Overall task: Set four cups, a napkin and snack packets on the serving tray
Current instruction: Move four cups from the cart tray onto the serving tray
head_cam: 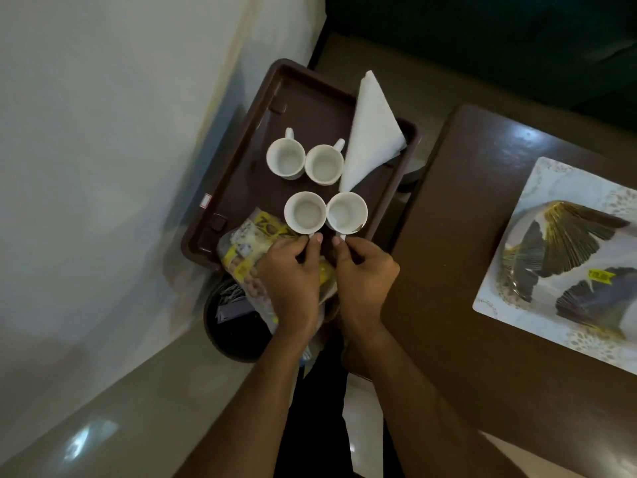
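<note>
Four white cups stand empty on the brown tray (241,167): far-left cup (286,158), far-right cup (324,164), near-left cup (305,213), near-right cup (346,213). One folded white napkin (370,132) leans over the tray's right rim. Snack packets (248,250) lie at its near-left corner. The left hand (293,274) fingers pinch the near-left cup's handle; the right hand (362,274) fingers pinch the near-right cup's handle.

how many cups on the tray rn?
4. Two far cups side by side beside the napkin; two near cups held by their handles, one per hand.
</note>
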The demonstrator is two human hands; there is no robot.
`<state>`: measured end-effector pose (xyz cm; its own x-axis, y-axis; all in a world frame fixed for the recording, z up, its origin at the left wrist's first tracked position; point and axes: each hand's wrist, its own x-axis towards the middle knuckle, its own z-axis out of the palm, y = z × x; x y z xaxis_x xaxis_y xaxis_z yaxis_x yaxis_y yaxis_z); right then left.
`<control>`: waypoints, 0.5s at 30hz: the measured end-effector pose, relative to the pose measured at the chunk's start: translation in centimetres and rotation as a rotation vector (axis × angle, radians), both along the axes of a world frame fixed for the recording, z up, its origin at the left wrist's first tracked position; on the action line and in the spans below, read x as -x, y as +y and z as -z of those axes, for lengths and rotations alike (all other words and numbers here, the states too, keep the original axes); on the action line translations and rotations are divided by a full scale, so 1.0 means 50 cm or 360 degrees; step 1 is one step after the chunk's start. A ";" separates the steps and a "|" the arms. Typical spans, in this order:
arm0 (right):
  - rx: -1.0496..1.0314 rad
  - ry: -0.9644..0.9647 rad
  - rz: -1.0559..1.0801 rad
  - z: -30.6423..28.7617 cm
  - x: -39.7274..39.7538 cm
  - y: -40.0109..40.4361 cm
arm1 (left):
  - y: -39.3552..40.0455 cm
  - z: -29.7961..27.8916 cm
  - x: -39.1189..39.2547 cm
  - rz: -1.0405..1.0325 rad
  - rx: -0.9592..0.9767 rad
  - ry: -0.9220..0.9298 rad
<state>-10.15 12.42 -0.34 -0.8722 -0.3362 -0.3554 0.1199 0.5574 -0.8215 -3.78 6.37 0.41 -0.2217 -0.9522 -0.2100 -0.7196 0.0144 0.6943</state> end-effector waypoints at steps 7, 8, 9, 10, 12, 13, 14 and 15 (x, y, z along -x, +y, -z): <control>0.0046 0.0111 0.0143 -0.039 0.105 0.173 | 0.160 -0.036 0.112 0.0149 0.0008 0.0156; 0.0037 0.0133 0.0171 -0.039 0.124 0.204 | 0.189 -0.039 0.135 0.0180 -0.0002 0.0172; 0.0025 0.0147 0.0196 -0.039 0.140 0.232 | 0.214 -0.042 0.154 0.0203 -0.0012 0.0188; 0.0013 0.0164 0.0225 -0.039 0.159 0.265 | 0.245 -0.041 0.176 0.0230 -0.0032 0.0204; -0.0025 0.0217 0.0274 -0.036 0.195 0.336 | 0.310 -0.037 0.221 0.0286 -0.0070 0.0246; -0.0051 0.0257 0.0300 -0.033 0.214 0.372 | 0.343 -0.033 0.243 0.0315 -0.0092 0.0259; -0.0072 0.0291 0.0328 -0.030 0.230 0.402 | 0.370 -0.029 0.261 0.0342 -0.0101 0.0264; -0.0091 0.0323 0.0366 -0.026 0.248 0.438 | 0.403 -0.023 0.282 0.0373 -0.0106 0.0268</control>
<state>-22.54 34.29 0.96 -0.9781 -0.1063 -0.1788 0.0849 0.5805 -0.8098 -17.88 26.52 1.58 -0.4708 -0.8563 -0.2122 -0.5768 0.1168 0.8085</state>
